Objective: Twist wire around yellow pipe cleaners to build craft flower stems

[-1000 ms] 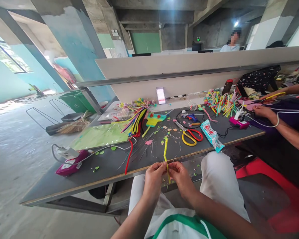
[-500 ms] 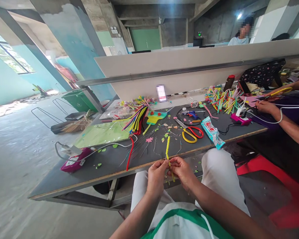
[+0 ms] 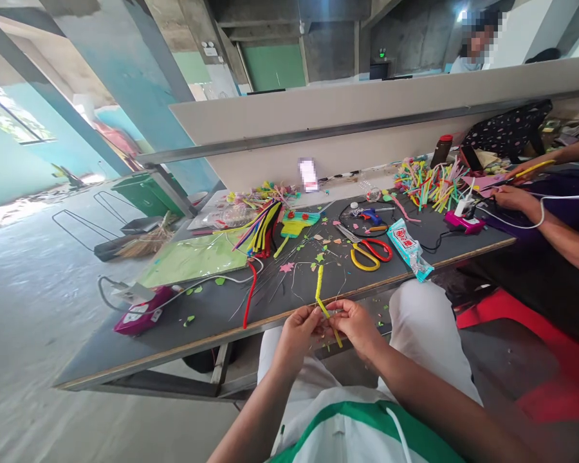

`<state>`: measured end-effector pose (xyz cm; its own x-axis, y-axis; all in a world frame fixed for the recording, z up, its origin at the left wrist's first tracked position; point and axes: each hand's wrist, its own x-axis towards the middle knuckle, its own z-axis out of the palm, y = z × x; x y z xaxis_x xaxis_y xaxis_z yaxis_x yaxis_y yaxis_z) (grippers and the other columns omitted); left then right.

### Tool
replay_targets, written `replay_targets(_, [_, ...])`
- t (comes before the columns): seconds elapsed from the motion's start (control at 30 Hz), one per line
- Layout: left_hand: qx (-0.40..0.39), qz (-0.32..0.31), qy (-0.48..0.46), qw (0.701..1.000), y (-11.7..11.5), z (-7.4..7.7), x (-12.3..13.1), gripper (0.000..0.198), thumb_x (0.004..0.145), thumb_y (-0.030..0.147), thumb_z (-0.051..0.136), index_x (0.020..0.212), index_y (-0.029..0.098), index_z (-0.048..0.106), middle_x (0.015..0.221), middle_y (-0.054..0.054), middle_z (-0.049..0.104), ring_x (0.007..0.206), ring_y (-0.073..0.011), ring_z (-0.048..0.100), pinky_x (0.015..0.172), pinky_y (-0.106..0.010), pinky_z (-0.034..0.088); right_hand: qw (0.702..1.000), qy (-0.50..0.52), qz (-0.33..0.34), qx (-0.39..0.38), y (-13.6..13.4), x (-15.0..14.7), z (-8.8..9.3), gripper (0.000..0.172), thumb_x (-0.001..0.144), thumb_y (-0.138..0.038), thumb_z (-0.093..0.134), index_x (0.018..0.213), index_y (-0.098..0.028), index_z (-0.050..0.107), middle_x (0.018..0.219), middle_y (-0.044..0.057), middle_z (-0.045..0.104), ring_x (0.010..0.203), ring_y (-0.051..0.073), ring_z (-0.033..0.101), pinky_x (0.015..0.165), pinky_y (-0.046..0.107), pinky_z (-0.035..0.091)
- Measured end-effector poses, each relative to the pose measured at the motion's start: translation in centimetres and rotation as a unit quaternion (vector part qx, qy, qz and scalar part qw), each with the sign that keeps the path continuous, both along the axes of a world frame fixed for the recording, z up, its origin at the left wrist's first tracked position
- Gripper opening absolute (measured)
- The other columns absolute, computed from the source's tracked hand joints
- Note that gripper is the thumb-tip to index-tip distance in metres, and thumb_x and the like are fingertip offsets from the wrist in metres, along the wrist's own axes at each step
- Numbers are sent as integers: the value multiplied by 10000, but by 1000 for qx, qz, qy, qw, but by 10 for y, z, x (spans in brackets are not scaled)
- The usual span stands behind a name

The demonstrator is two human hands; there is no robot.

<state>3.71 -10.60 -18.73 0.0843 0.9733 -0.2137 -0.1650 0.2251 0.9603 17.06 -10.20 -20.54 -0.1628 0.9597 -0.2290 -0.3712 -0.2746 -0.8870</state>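
Compared with a moment before, the yellow pipe cleaner (image 3: 324, 303) leans more — its lower end now points further to the right, and both hands sit a little closer together. The left hand (image 3: 296, 334) and the right hand (image 3: 357, 325) each pinch it with closed fingertips, just in front of the near edge of the dark table (image 3: 212, 315). The pipe cleaner is thin, fuzzy and bright yellow — its upper part stands over the table, near the red and yellow scissors (image 3: 367, 251).

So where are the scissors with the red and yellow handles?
The scissors lie on the dark table, right of centre, between the scattered paper scraps and the light blue packet.
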Motion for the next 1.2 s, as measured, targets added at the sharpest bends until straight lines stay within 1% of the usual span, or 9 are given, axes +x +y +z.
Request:
replay_targets(0.13, [-29,-32,-21,999,3,0,-4,329,647,421,744,735,129,619,677,-30,660,573,-135,621,575,-249,497,1000,-15,4,7,2,1,-6,296,630,-278,706,898,-199,610,658,-16,689,553,171,665,563,297,525])
replay_targets(0.33, [-37,-45,-49,997,2,-2,-9,312,589,322,803,746,123,621,705,-44,687,650,-163,663,659,-287,540,999,-29,1,14,4,2,-12,298,656,-290,683,927,-201,596,665,-12,686,570,186,677,528,283,510])
replay_targets(0.57, [-80,-53,-21,995,3,-5,-12,319,640,369,769,728,128,581,691,-44,676,626,-151,651,631,-291,544,999,-33,2,20,2,2,-8,231,660,-242,642,883,-205,592,619,-35,653,550,181,664,513,281,507])
replay_targets(0.73, [-50,-95,-78,991,0,4,-9,297,703,327,729,908,135,630,814,-58,671,691,-155,644,709,-336,543,997,-76,-4,29,2,3,-3,230,654,-232,631,882,-223,597,613,-37,659,518,169,638,498,273,494])
replay_targets(0.87, [-12,-59,-112,992,-4,8,0,309,732,329,702,975,145,650,853,-59,666,705,-151,630,677,-299,529,992,-116,-9,54,-1,2,2,199,655,-223,628,853,-219,605,574,-40,643,503,159,619,510,271,496])
replay_targets(1.0, [21,-4,-87,996,-3,5,5,218,704,331,719,804,146,662,674,-9,637,578,-116,576,566,-233,471,991,-111,5,73,-2,1,2,190,677,-248,627,854,-206,574,561,-41,630,503,160,622,522,274,498])
replay_targets(1.1, [44,22,-58,997,0,5,5,201,696,341,719,738,152,666,621,14,615,548,-91,539,549,-201,423,992,-99,30,70,-1,5,-1,266,706,-305,633,943,-218,545,587,-41,632,521,169,630,529,289,506])
replay_targets(1.17, [50,24,-49,997,1,5,4,197,694,348,717,724,159,671,604,26,598,535,-79,515,536,-188,395,987,-133,28,85,1,12,-1,315,733,-346,627,1008,-224,537,621,-27,644,537,176,630,537,302,510])
replay_targets(1.2, [51,23,-47,997,2,6,4,196,691,351,718,716,162,671,595,31,588,528,-75,503,530,-185,386,980,-166,9,108,2,16,0,324,748,-363,622,1030,-224,541,651,-13,653,562,180,632,556,308,511])
